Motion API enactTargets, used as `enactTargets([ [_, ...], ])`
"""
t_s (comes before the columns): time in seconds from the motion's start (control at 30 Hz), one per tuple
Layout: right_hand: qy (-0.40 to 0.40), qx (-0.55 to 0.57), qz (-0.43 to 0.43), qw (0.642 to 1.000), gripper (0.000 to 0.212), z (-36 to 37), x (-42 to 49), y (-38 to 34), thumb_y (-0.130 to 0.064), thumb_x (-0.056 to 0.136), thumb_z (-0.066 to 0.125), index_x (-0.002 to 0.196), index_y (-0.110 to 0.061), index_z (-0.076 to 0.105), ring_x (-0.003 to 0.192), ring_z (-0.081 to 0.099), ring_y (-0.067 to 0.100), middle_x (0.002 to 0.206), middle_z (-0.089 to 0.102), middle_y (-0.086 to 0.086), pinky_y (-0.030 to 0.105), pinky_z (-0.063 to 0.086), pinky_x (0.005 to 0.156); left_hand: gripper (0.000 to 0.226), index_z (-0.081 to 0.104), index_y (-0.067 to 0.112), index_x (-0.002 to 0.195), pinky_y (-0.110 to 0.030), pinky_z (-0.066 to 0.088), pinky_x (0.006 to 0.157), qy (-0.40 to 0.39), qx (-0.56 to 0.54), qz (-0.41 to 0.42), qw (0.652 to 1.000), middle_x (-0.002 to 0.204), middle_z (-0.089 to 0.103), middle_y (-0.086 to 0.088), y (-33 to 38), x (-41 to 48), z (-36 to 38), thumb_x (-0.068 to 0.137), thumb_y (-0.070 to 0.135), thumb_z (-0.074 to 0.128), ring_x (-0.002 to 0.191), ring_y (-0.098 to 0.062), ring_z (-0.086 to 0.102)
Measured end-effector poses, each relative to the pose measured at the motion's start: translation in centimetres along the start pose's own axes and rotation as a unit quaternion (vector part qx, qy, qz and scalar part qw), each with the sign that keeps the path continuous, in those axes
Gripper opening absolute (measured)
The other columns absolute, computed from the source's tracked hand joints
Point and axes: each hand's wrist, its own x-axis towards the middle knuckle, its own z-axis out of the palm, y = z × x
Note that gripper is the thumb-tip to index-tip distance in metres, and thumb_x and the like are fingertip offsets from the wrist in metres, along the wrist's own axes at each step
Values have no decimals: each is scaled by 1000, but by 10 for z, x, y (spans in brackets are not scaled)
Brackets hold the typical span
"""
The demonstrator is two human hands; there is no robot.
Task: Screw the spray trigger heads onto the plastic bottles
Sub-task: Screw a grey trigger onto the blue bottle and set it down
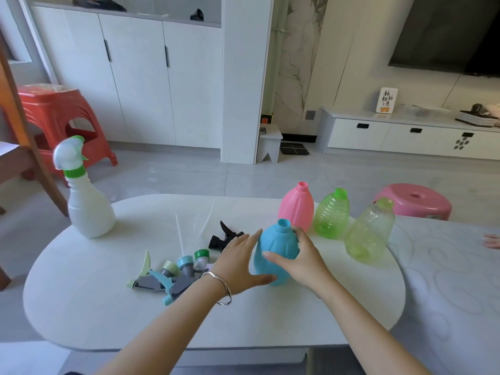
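Observation:
A blue bottle [276,247] with an uncapped neck stands at the middle of the white table [108,307]. My right hand [303,261] is wrapped around its right side. My left hand [240,263] is spread open against its left side, a bangle on the wrist. Behind stand a pink bottle [296,207], a green bottle [331,215] and a pale yellow-green bottle [370,234], all without heads. Several loose trigger heads [173,274] lie left of my left hand, and a black trigger head [221,236] lies behind it. A white bottle [88,204] with a green-and-white head stands at the far left.
A second table with a patterned top [446,280] adjoins on the right, with another person's fingers [492,240] at its edge. A pink stool [414,201] and a red stool [59,115] stand on the floor beyond. A wooden chair leg [32,147] is at left.

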Motion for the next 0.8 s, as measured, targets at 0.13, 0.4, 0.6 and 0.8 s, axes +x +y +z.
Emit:
enactTargets([
  [0.13,-4,71,-16,997,64,9,-4,-12,-40,65,81,120,-36,48,103,62,15,112,61,-14,32,53,86,98,20,27,146,-29,30,110,75,-65,23,995,143,40,5,-2,-4,-6,68,48,76,132,-14,37],
  [0.4,-122,234,-74,962,68,44,4,-56,-62,63,69,123,-36,50,103,65,8,122,61,-5,31,54,87,91,37,39,127,-26,51,86,204,-184,-4,961,120,54,11,-34,-40,-92,49,55,81,106,-5,56],
  [0.6,-260,8,-126,957,61,93,-1,-49,-39,70,79,124,-42,50,124,43,-1,135,44,-18,14,39,97,86,38,45,118,-16,52,52,243,-185,-111,946,102,57,12,-89,-99,-140,46,57,82,89,-8,60],
  [0.8,-269,-287,-269,879,66,132,-1,-40,-39,74,72,134,-39,46,139,22,14,155,21,-9,26,14,114,88,41,41,122,-29,57,68,260,-156,-144,942,107,59,8,-118,-141,-156,44,58,80,96,-11,60],
])
